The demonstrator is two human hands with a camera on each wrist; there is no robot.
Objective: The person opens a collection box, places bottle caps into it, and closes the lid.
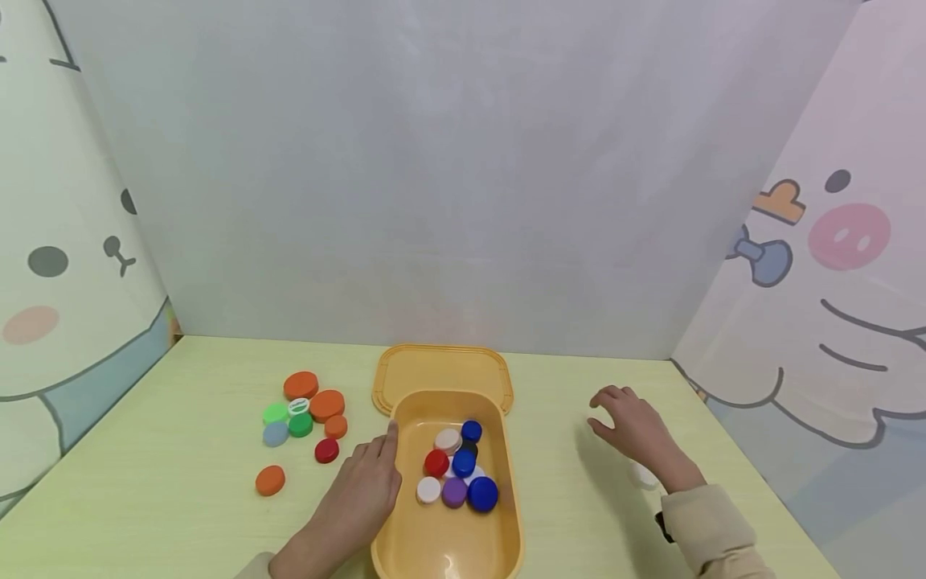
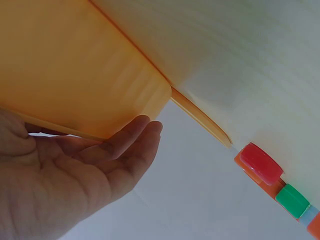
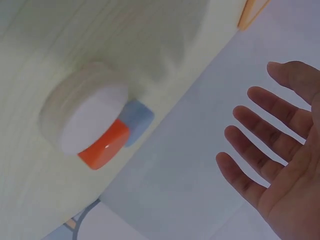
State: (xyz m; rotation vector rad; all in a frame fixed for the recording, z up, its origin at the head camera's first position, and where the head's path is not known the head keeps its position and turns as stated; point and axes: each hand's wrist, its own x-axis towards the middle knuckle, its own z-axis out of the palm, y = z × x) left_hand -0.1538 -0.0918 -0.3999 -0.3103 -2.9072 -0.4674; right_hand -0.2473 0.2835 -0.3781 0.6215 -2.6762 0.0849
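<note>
At centre, the left hand [image 1: 362, 490] grips one side of an oblong orange plastic box [image 1: 441, 547]; one tug could jumble its round coloured plastic caps [image 1: 454, 492]! Right hand [image 1: 637, 430] hovers empty, loosely splayed; dropping low, it'd knock a round white cap [image 3: 95, 120].

One yellow box [image 1: 448, 547] is seen, with one lid [image 1: 443, 370] at its twelve o'clock. Inside are counted three blue caps [image 1: 482, 494], one red cap [image 1: 436, 463], one purple cap [image 1: 454, 492], one black cap [image 1: 472, 450] and at least four pale caps [image 1: 428, 490]. From nine to ten o'clock, nine loose caps [image 1: 327, 405] are counted; toward three, three side caps [image 3: 95, 115].
</note>
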